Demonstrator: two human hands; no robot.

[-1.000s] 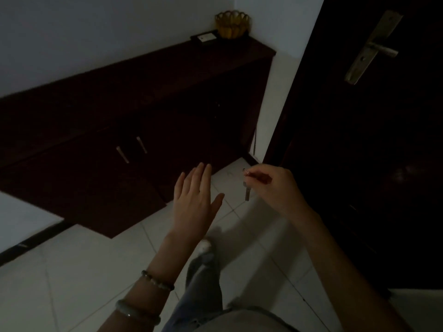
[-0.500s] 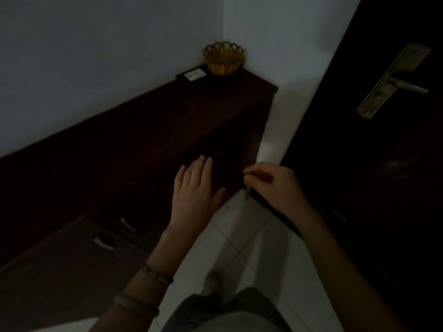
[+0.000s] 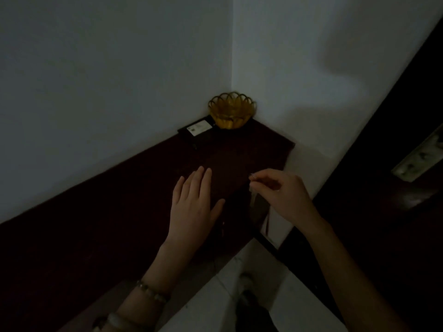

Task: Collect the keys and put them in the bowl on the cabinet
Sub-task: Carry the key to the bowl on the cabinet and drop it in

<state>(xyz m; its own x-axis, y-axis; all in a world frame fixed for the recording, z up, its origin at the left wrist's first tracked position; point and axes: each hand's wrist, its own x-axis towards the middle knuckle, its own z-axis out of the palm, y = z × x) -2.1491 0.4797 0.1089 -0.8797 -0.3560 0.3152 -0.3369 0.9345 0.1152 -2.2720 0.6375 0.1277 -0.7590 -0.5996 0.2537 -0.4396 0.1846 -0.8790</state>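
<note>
A yellow scalloped bowl [image 3: 232, 113] stands in the far corner of the dark wooden cabinet [image 3: 124, 212], against the two walls. My right hand [image 3: 280, 195] is pinched on the keys [image 3: 253, 195], which hang down from its fingertips by a small ring, over the cabinet's right end. My left hand [image 3: 194, 207] hovers flat over the cabinet top with its fingers apart and nothing in it. Both hands are well short of the bowl. The room is dim.
A flat black box with a white label [image 3: 197, 133] lies just left of the bowl. A dark door with a metal handle plate [image 3: 417, 159] stands at the right. White floor tiles and my shoe [image 3: 247, 279] show below.
I have stepped closer to the cabinet; the bowl has come nearer and lower in view. Both hands have risen from over the floor to over the cabinet top, the keys still pinched.
</note>
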